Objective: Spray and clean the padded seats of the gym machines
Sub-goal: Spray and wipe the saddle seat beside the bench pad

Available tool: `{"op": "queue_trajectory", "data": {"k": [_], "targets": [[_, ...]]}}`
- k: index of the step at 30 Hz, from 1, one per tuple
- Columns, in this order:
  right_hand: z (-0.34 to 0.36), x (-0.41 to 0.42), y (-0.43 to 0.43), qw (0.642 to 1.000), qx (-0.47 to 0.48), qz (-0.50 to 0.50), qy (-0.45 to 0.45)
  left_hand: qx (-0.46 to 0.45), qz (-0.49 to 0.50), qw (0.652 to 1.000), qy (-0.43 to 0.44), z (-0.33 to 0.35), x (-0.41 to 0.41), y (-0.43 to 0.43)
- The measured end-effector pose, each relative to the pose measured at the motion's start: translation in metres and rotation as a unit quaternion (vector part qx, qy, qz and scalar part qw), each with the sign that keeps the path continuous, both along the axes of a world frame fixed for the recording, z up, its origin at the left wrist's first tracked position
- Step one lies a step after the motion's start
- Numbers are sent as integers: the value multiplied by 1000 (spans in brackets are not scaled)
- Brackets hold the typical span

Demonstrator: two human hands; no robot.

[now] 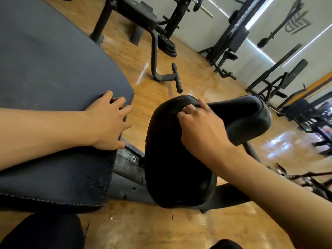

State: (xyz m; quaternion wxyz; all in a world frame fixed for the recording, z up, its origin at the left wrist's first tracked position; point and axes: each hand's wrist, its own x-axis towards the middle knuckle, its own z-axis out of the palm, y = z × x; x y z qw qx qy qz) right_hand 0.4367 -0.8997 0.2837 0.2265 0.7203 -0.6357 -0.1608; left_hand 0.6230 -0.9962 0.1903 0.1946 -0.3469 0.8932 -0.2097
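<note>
The black padded seat (172,159) is in the middle, near the person. It bends up at its far end into a second black pad that points to the right. The right hand (201,128) lies on top of the seat, at the bend. Its fingers (186,109) are curled in tight against the black cover and the thumb sticks out onto it. I cannot tell if they hold anything.

Just to the left is a big grey pad (45,69), the long part of the bench. The left hand (107,123) rests on its right edge. Those fingers (124,109) are spread apart and lie loose over the corner, holding nothing.

A dusty black metal bar (127,169) joins the grey pad and the black seat from below. Under it all is a shiny wooden floor (152,229). A dark knee (45,232) shows at the near left.

Far off stands another black bench (138,13), with round weight plates (168,47) on the floor beside it. More black machines (231,38) stand along the pale wall (197,29) on the far right.
</note>
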Motion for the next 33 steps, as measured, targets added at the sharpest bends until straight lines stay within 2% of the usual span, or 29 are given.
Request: {"op": "queue_trajectory", "data": {"k": [3, 5, 7, 9, 12, 18, 21, 23, 27, 29, 31, 33], "targets": [[51, -33, 14, 994, -105, -30, -2, -1, -2, 1000, -9, 0, 0, 0], [77, -54, 25, 984, -162, -58, -40, -8, -5, 1000, -13, -3, -1, 1], [83, -60, 25, 977, -181, -83, -79, -10, -4, 1000, -10, -4, -1, 0], [71, -55, 16, 973, -190, -118, -55, -10, -3, 1000, -8, -4, -1, 0], [41, -26, 1, 986, -127, -109, 9, -16, -5, 1000, -3, -4, 0, 0], [-24, 16, 3, 999, 32, -13, -6, -13, 0, 1000, 1, -3, 1, 2], [-21, 4, 22, 996, 86, 33, -14, -8, 2, 1000, 1, -1, 0, 4], [3, -15, 31, 997, 66, 48, -8, -4, 5, 1000, -4, 1, 0, 5], [62, -57, 31, 993, -119, -21, -11, -7, 2, 1000, -4, 1, -1, 4], [60, -54, 23, 985, -169, -31, -21, -10, 3, 1000, -5, 1, -1, 3], [35, -43, 19, 987, -162, -3, -14, -14, 1, 1000, -6, 1, -2, 3], [-1, -25, 24, 995, -88, 28, -30, -15, 3, 1000, -6, -1, -2, 3]]}}
